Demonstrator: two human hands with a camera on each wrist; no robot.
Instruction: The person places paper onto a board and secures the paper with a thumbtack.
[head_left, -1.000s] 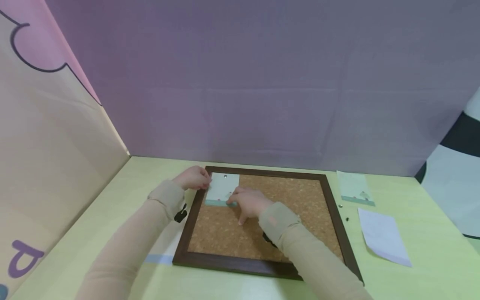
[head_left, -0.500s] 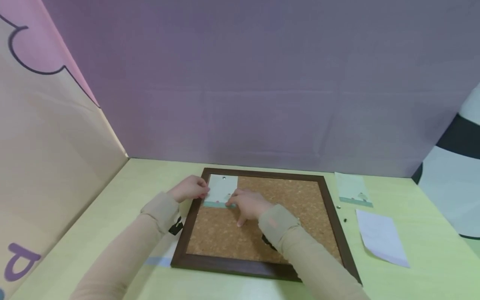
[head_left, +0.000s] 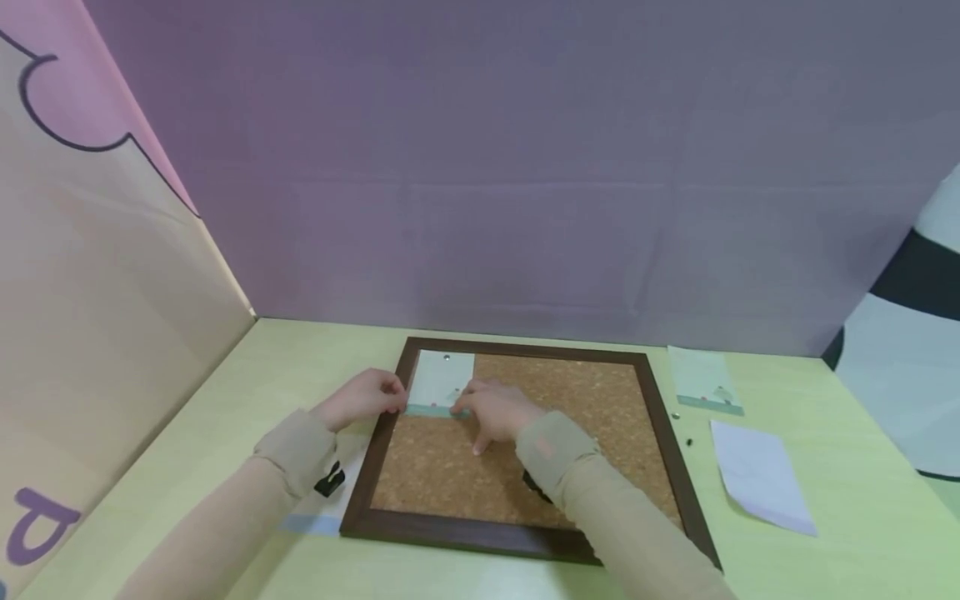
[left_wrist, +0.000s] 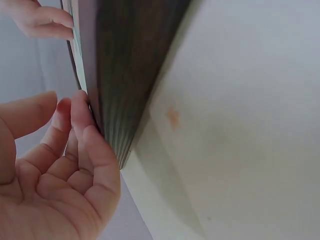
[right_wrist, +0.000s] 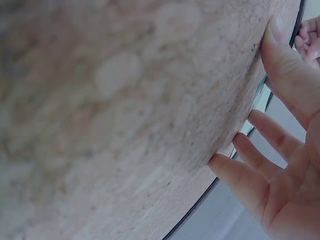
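A brown-framed cork board (head_left: 551, 479) lies on the table. In its far left corner a white sheet with a green lower band (head_left: 433, 379) lies flat, a small metallic thumbtack (head_left: 447, 357) near its top edge. My left hand (head_left: 362, 395) rests at the frame's left side, by the sheet's lower left corner. In the left wrist view its loosely bent fingers (left_wrist: 96, 150) touch the frame, the thumb apart from them. My right hand (head_left: 501, 408) has its fingers spread, the fingertips (right_wrist: 216, 161) pressing the sheet's lower right corner and the cork.
Right of the board lie a similar green-banded sheet (head_left: 703, 379), a white sheet with a curled edge (head_left: 761, 475) and two small tacks, one silvery (head_left: 676, 416) and one dark (head_left: 689, 442). A blue-edged sheet (head_left: 315, 521) sits partly under the board's left side. A purple backdrop (head_left: 480, 167) stands behind.
My left hand has slid down the board's left edge, from beside the sheet's upper part to its lower left corner. The right hand stays in place on the sheet.
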